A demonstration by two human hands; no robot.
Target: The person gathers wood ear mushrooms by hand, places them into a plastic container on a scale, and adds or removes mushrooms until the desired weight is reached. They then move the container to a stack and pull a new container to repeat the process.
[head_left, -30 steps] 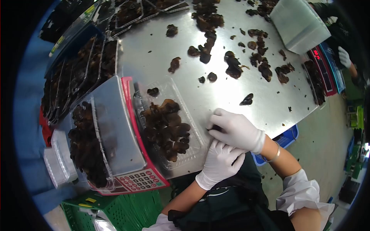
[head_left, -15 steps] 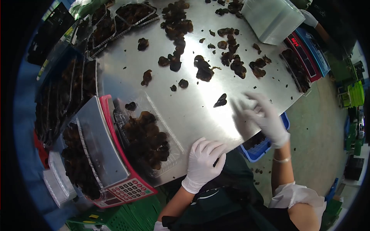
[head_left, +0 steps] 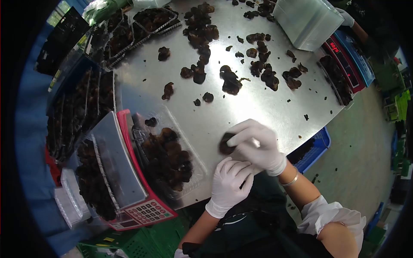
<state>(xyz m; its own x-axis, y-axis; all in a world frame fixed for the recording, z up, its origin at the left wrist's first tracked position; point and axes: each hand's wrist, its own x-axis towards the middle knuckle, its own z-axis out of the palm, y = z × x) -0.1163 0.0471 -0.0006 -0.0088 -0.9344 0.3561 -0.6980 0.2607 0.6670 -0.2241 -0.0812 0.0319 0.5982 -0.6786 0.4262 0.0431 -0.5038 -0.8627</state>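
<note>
My right hand, in a white glove, is closed on a dark wood ear mushroom above the near part of the metal table; motion blurs it a little. Just below it, my gloved left hand rests at the table's near edge. Its fingers are curled together, and what they hold, if anything, is hidden. To the left of that hand lies a clear plastic tray with a heap of wood ear mushrooms in it. Beside the tray stands a red-framed scale bearing a filled pack.
Loose mushrooms are scattered over the metal table. Filled trays line the left side. A stack of clear containers, another person's gloved hand and a second scale are at far right. A blue basket sits below the edge.
My right hand has moved left from the table's right side toward my left hand. The mushroom that lay near it is gone from its spot, and a dark mushroom is now in my fingers.
</note>
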